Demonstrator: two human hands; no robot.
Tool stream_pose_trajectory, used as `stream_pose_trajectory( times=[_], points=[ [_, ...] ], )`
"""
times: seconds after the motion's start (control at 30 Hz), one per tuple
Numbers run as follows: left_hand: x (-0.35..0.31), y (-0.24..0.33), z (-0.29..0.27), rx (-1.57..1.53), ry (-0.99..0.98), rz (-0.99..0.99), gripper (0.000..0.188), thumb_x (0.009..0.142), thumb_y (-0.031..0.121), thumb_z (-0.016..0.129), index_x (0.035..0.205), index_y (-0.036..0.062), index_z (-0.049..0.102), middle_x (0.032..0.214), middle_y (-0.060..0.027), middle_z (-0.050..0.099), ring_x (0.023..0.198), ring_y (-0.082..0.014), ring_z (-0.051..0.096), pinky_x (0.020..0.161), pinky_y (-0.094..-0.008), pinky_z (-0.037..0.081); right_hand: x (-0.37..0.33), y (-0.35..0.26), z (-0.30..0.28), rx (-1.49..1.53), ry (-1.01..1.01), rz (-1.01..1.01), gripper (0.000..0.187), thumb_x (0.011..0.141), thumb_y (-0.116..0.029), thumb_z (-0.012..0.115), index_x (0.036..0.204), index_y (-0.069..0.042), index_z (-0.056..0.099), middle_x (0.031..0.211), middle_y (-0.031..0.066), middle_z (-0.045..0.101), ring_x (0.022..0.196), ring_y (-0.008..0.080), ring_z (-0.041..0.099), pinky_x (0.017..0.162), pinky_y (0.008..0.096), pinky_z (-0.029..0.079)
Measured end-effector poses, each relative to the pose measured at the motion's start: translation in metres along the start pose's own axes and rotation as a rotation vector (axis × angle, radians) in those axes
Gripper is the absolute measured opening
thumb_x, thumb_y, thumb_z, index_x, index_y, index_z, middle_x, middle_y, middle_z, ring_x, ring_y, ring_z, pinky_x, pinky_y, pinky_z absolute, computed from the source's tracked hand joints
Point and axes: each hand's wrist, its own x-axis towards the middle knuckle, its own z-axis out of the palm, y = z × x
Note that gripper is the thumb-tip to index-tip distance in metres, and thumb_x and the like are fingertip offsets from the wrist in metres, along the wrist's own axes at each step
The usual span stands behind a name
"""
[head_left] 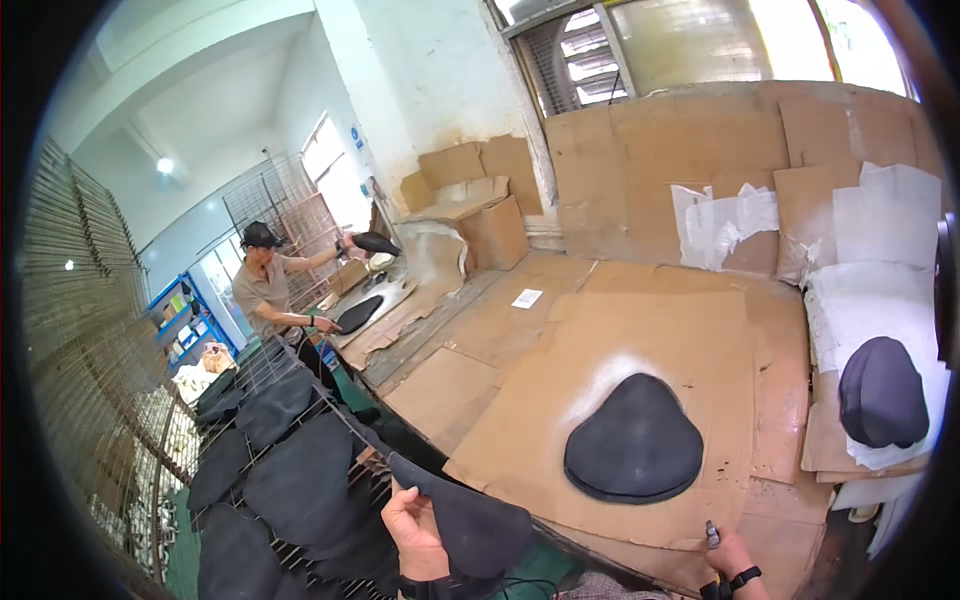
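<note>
My left hand (pixel 418 535) is closed on the edge of a black, rounded foam pad (pixel 478 520), held up at the table's near left corner, beside the wire rack. My right hand (pixel 736 558) is wrapped round a spray gun (pixel 712 536); only its small metal nozzle end shows, and the rest is hidden by the fingers. Ahead of it, a stack of black, rounded-triangular pads (pixel 634 440) lies on the cardboard-covered table (pixel 520 410). White overspray marks the cardboard behind that stack.
To the left, a wire rack (pixel 290 545) carries several flat black pads (pixel 300 480). More pads (pixel 884 392) sit on white paper at the right. Farther back, a co-worker (pixel 268 290) in a cap handles two black pads at another bench. Cardboard sheets (pixel 640 170) line the back wall.
</note>
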Motion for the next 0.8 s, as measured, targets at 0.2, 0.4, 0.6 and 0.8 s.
stream_pose_trajectory(
  times=[0.2, 0.4, 0.6, 0.8],
  points=[
    [0.002, -0.021, 0.025, -0.038, 0.013, -0.008, 0.052, 0.072, 0.001, 0.047, 0.124, 0.0070, 0.053, 0.103, -0.0067, 0.065, 0.088, -0.0235, 0.062, 0.084, -0.0368, 0.050, 0.001, 0.003, 0.000, 0.053, -0.018, 0.041, 0.039, 0.071, -0.015, 0.060, 0.108, -0.002, 0.058, 0.098, 0.0265, 0.063, 0.097, 0.0403, 0.060, 0.082, 0.0434, 0.049],
    [0.012, -0.031, 0.035, -0.001, -0.067, -0.033, 0.059, 0.070, 0.003, 0.047, 0.130, 0.0069, 0.048, 0.117, -0.0091, 0.059, 0.104, -0.0256, 0.057, 0.092, -0.0383, 0.045, -0.001, -0.012, -0.001, -0.100, -0.004, -0.035, 0.038, 0.069, -0.016, 0.060, 0.105, -0.002, 0.059, 0.096, 0.0244, 0.064, 0.094, 0.0386, 0.062, 0.081, 0.0430, 0.050],
    [0.036, -0.043, 0.020, 0.016, -0.078, -0.022, 0.061, 0.070, 0.004, 0.046, 0.131, 0.0049, 0.046, 0.124, -0.0108, 0.056, 0.113, -0.0270, 0.054, 0.098, -0.0381, 0.042, 0.005, -0.026, -0.003, -0.160, -0.102, 0.021, 0.041, 0.072, -0.022, 0.058, 0.107, -0.002, 0.059, 0.102, 0.0241, 0.064, 0.098, 0.0390, 0.061, 0.085, 0.0434, 0.049],
    [0.037, -0.061, 0.028, 0.031, -0.076, -0.036, 0.061, 0.073, 0.010, 0.044, 0.134, 0.0019, 0.042, 0.127, -0.0108, 0.054, 0.114, -0.0227, 0.053, 0.099, -0.0342, 0.042, 0.012, -0.026, 0.002, -0.182, -0.151, 0.050, 0.041, 0.072, -0.022, 0.058, 0.107, 0.000, 0.059, 0.106, 0.0239, 0.063, 0.103, 0.0376, 0.060, 0.089, 0.0419, 0.048]
  ],
)
